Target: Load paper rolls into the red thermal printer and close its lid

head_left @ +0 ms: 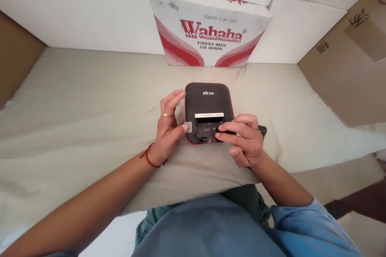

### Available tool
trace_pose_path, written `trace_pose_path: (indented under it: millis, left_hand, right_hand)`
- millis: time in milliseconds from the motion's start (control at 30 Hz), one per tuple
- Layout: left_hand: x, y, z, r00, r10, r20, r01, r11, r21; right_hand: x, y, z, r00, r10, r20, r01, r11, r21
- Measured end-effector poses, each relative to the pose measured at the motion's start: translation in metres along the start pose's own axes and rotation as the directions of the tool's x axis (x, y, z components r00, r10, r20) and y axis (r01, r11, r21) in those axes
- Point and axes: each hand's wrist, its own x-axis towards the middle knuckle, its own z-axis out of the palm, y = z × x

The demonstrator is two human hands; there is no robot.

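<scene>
A black box-shaped device with a red edge, like a small label printer (207,102), lies flat on the cloth, its lettering upside down to me. Its near end has a recess (207,133) with dark see-through parts, under a white warning strip (209,115). My left hand (169,124) is at the left side, thumb touching a grey tab (188,127) and fingers stretched along the edge. My right hand (245,136) reaches in from the right, two fingertips over the recess and thumb apart. Behind it a black piece (262,130) shows, mostly hidden.
A Wahaha water carton (214,34) stands behind the device against white boxes (84,8). Brown cardboard boxes (356,56) flank the right, another brown one (18,56) the left. Pale cloth (90,100) covers the surface, its near edge close to my lap.
</scene>
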Motion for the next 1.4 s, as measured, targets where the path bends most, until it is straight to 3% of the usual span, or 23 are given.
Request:
trace_pose_path:
  millis: [67, 233, 533, 600, 700, 767, 833, 900, 967, 1133, 1233, 1300, 1400]
  left_hand:
    - [0.0, -0.007, 0.001, 0.994, -0.09, 0.066, 0.1, 0.981, -0.164]
    - [0.003, -0.003, 0.002, 0.952, -0.223, 0.21, 0.297, 0.84, -0.453]
    - [0.001, -0.016, 0.002, 0.945, -0.229, 0.233, 0.307, 0.865, -0.397]
    - [0.001, -0.021, 0.004, 0.953, -0.208, 0.221, 0.282, 0.878, -0.387]
    - [0.002, -0.026, 0.009, 0.964, -0.183, 0.191, 0.245, 0.891, -0.383]
    - [0.003, -0.028, 0.012, 0.969, -0.171, 0.178, 0.228, 0.895, -0.384]
    - [0.004, -0.029, 0.015, 0.971, -0.159, 0.176, 0.217, 0.895, -0.389]
    - [0.005, -0.029, 0.016, 0.97, -0.163, 0.18, 0.223, 0.893, -0.391]
    - [0.006, -0.028, 0.016, 0.966, -0.182, 0.183, 0.24, 0.893, -0.381]
    - [0.009, -0.025, 0.014, 0.96, -0.195, 0.202, 0.257, 0.902, -0.347]
    - [0.011, -0.023, 0.014, 0.964, -0.183, 0.193, 0.241, 0.908, -0.341]
    - [0.011, -0.022, 0.015, 0.968, -0.171, 0.182, 0.225, 0.915, -0.335]
    - [0.012, -0.021, 0.017, 0.972, -0.158, 0.176, 0.209, 0.921, -0.329]
  right_hand:
    - [-0.001, 0.002, 0.001, 0.999, -0.046, -0.005, 0.045, 0.998, -0.036]
    - [0.01, -0.001, 0.002, 0.954, -0.235, -0.188, 0.245, 0.969, 0.03]
    - [0.021, -0.004, -0.005, 0.952, -0.257, -0.167, 0.273, 0.959, 0.079]
    - [0.027, -0.005, -0.014, 0.971, -0.2, -0.133, 0.222, 0.959, 0.177]
    - [0.05, -0.006, -0.032, 0.993, 0.116, -0.023, -0.105, 0.951, 0.291]
    - [0.073, -0.008, -0.04, 0.943, 0.304, 0.135, -0.323, 0.933, 0.161]
    - [0.099, -0.011, -0.042, 0.854, 0.395, 0.339, -0.378, 0.918, -0.119]
    - [0.123, -0.018, -0.035, 0.744, 0.469, 0.477, -0.3, 0.871, -0.389]
    - [0.143, -0.027, -0.024, 0.667, 0.531, 0.523, -0.201, 0.804, -0.559]
    - [0.168, -0.04, 0.0, 0.52, 0.608, 0.599, -0.035, 0.716, -0.697]
    - [0.171, -0.035, 0.005, 0.49, 0.614, 0.619, -0.002, 0.711, -0.703]
    - [0.168, -0.028, 0.005, 0.51, 0.612, 0.604, -0.03, 0.715, -0.699]
    - [0.159, -0.021, -0.001, 0.57, 0.608, 0.553, -0.171, 0.746, -0.644]
